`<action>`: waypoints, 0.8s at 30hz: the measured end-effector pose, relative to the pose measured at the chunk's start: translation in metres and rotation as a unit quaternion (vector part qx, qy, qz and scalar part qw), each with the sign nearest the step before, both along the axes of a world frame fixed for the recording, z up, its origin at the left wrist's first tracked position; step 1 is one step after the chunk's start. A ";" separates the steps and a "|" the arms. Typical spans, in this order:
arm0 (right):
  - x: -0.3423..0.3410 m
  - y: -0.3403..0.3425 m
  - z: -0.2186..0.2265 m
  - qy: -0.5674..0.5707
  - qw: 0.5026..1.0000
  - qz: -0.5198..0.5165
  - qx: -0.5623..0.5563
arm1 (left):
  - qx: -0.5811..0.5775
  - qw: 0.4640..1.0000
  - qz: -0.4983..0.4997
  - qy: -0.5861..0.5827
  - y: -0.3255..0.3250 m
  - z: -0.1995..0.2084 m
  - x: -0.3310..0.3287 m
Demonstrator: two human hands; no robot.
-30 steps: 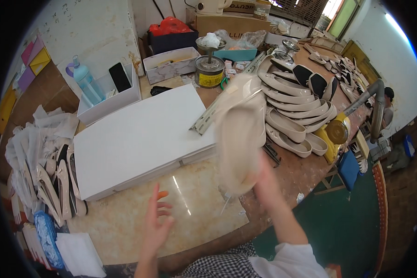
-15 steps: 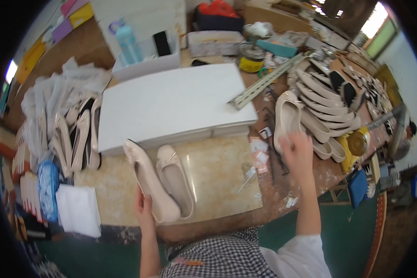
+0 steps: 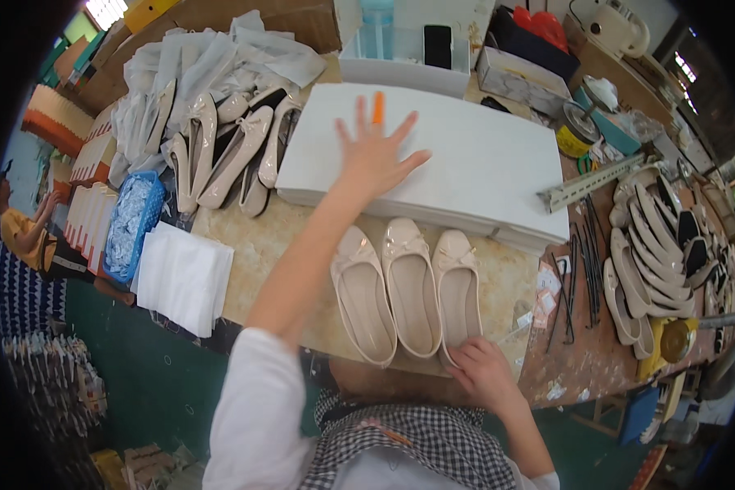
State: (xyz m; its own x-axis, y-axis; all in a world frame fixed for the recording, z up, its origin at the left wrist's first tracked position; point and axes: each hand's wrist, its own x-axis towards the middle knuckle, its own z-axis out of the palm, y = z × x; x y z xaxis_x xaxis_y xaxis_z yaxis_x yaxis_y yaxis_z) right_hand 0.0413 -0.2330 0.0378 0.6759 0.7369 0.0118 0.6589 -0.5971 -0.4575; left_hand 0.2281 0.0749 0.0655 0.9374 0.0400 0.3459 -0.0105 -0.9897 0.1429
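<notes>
Three beige ballet flats with small bows stand side by side on the marbled board: a left flat (image 3: 366, 306), a middle flat (image 3: 411, 294) and a right flat (image 3: 459, 286), toes pointing away from me. My right hand (image 3: 483, 371) has its fingers closed round the heel of the right flat. Over the long white stack (image 3: 474, 155) my left hand (image 3: 376, 159) reaches out with fingers spread and nothing in it. Its middle finger wears an orange cover (image 3: 378, 108). I cannot tell whether that hand touches the white surface.
More beige flats (image 3: 237, 155) lie by white wrapping at the left. A blue basket (image 3: 143, 216) and folded white sheets (image 3: 185, 273) sit nearer. At the right are a pile of flats (image 3: 653, 245), a slotted metal bar (image 3: 592, 181) and thin dark rods (image 3: 584, 265). Another person (image 3: 33, 233) stands far left.
Three flats stand on the board instead of two. My right hand has come from the right-hand pile to the right flat's heel; my left hand has left the flats and reached forward. The view turned left.
</notes>
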 end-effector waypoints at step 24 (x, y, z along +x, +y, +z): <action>0.006 0.044 0.051 0.084 0.960 -0.136 0.231 | -0.548 0.835 -0.039 0.039 -0.111 -0.004 -0.174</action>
State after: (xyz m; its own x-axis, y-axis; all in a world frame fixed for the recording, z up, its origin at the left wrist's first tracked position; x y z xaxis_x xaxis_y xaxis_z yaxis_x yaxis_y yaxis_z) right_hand 0.0474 -0.1889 0.0889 0.8631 0.4756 0.1698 0.4021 -0.4438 -0.8008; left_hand 0.0539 -0.0358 0.0612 0.9699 0.2301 0.0796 -0.0172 -0.2613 0.9651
